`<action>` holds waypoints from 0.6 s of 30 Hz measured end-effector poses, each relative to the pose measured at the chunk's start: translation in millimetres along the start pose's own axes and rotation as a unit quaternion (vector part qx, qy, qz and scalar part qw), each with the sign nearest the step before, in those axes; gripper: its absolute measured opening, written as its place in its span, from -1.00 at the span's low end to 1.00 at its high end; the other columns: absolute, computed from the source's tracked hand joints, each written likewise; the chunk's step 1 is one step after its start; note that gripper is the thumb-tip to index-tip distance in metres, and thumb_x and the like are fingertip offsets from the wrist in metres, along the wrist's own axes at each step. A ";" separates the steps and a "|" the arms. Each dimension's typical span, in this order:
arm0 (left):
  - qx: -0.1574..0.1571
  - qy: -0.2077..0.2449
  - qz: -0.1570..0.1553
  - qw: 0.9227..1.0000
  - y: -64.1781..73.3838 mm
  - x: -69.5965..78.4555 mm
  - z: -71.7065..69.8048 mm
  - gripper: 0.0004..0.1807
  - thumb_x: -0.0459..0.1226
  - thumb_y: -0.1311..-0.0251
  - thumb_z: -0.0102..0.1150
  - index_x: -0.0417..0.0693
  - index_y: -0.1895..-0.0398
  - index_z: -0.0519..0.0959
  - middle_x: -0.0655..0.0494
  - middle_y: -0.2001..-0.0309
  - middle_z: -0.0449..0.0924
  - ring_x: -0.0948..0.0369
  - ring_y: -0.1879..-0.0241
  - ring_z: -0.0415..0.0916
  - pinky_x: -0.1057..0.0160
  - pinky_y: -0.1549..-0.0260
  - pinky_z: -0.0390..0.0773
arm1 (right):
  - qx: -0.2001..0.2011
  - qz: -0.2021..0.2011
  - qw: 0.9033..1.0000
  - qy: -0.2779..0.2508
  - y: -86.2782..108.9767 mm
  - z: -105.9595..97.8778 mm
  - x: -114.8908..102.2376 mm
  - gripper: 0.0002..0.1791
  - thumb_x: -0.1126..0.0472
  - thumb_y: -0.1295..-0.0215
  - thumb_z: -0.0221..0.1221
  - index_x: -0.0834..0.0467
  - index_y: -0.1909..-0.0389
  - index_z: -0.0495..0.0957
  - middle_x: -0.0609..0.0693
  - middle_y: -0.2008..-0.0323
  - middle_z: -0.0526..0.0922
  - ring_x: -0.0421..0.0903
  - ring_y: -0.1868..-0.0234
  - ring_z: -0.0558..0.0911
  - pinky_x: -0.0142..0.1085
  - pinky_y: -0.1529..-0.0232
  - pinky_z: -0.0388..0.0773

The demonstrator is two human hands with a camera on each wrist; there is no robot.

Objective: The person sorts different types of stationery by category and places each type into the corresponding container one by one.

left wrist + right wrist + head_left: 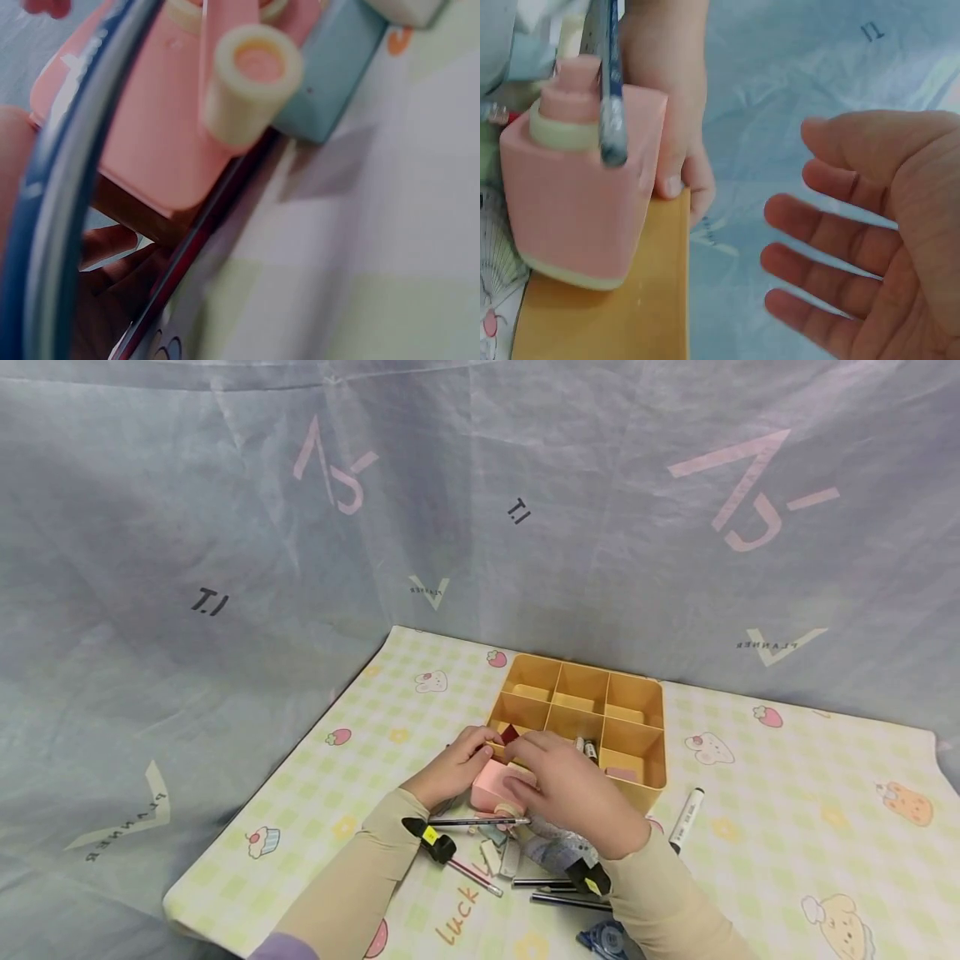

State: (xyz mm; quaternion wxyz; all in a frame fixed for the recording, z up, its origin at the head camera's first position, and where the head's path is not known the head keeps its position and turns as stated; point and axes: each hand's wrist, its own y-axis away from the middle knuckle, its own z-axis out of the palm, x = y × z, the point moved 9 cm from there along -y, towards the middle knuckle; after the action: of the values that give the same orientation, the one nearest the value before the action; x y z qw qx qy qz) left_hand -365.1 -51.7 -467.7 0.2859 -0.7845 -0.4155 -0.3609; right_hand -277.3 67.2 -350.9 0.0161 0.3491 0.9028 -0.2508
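A yellow compartment box (633, 793) stands on the table. My left hand (450, 772) grips its near left corner, the thumb on the rim in the right wrist view. Right by that thumb, against the box's front wall, is a pink hand-crank pencil sharpener (574, 210); its cream crank knob (251, 86) faces the left wrist camera. A dark pencil (480, 821) crosses in front of the sharpener. My right hand (900, 232) holds nothing, its fingers apart and slightly bent, over the box's front left part. Below it in the head view shows a small dark red piece (510, 734).
Erasers (491, 857), several pencils (566, 902) and a blue correction tape (609, 939) lie before the box. A clear plastic pouch (555, 847) sits under my right wrist. To the right lies a white marker (687, 818). Grey cloth (480, 527) hangs behind the table.
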 end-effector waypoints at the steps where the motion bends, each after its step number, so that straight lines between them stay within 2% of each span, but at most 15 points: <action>1: 0.000 0.001 0.000 1.000 -0.2 0.2 0.1 -0.77 -0.14 -0.62 -0.21 0.12 -0.13 0.43 0.00 -0.16 0.35 0.09 -0.15 0.38 -0.01 -0.18 0.37 | -0.006 -0.013 1.000 -0.005 0.6 -1.4 -4.8 -0.73 0.14 -0.27 0.39 0.11 0.07 0.61 -0.04 0.15 0.65 -0.08 0.11 0.61 -0.15 0.06 0.59; 4: -0.001 0.007 -0.005 1.000 0.4 -0.3 1.4 -0.77 -0.14 -0.62 -0.21 0.12 -0.14 0.43 0.00 -0.17 0.34 0.09 -0.15 0.38 0.00 -0.18 0.37 | -0.046 -0.033 0.998 -0.024 3.3 0.3 -15.1 -0.77 0.13 -0.30 0.38 0.09 0.12 0.60 -0.10 0.20 0.63 -0.16 0.20 0.59 -0.23 0.13 0.58; 6: 0.000 0.016 -0.009 1.000 1.3 -0.8 1.9 -0.77 -0.15 -0.62 -0.19 0.12 -0.16 0.43 -0.01 -0.18 0.33 0.08 -0.16 0.38 -0.01 -0.19 0.37 | -0.092 -0.020 0.995 -0.042 6.8 5.5 -16.6 -0.80 0.11 -0.29 0.38 0.06 0.17 0.61 -0.15 0.26 0.62 -0.23 0.30 0.55 -0.30 0.22 0.55; 9: 0.005 0.029 -0.012 0.999 2.2 -0.5 1.6 -0.77 -0.16 -0.61 -0.16 0.10 -0.16 0.43 -0.01 -0.18 0.33 0.06 -0.18 0.37 -0.04 -0.20 0.36 | -0.161 0.005 0.986 -0.041 13.5 15.6 -15.3 -0.83 0.10 -0.24 0.41 0.00 0.27 0.61 -0.23 0.38 0.59 -0.30 0.45 0.47 -0.36 0.35 0.48; 11: 0.010 0.033 -0.012 0.999 2.6 0.5 0.5 -0.78 -0.17 -0.60 -0.14 0.09 -0.15 0.43 -0.02 -0.17 0.34 0.04 -0.18 0.38 -0.08 -0.20 0.35 | -0.187 0.012 0.982 -0.027 16.6 20.2 -14.7 -0.83 0.09 -0.19 0.42 -0.03 0.30 0.61 -0.25 0.42 0.57 -0.33 0.48 0.43 -0.37 0.38 0.45; 14: 0.015 0.032 -0.015 0.999 3.4 1.5 -0.4 -0.78 -0.19 -0.60 -0.14 0.07 -0.16 0.43 -0.03 -0.17 0.34 0.00 -0.18 0.38 -0.13 -0.19 0.35 | -0.197 0.007 0.980 -0.018 17.7 23.8 -15.8 -0.82 0.08 -0.16 0.44 -0.05 0.29 0.62 -0.27 0.40 0.58 -0.35 0.47 0.43 -0.38 0.36 0.46; 18: 0.012 0.026 -0.013 1.000 3.6 3.4 -1.1 -0.77 -0.17 -0.60 -0.14 0.07 -0.16 0.43 -0.02 -0.17 0.34 0.02 -0.19 0.37 -0.12 -0.21 0.35 | -0.175 0.006 0.984 -0.018 16.0 22.7 -15.8 -0.80 0.07 -0.18 0.44 -0.02 0.26 0.62 -0.22 0.36 0.57 -0.31 0.44 0.43 -0.37 0.34 0.46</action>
State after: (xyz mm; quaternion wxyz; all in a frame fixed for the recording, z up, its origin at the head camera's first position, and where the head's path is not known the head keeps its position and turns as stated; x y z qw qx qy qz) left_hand -361.0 -52.8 -464.9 0.3013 -0.7660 -0.4219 -0.3800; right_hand -258.4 56.9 -374.5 0.0951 0.3414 0.9303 -0.0948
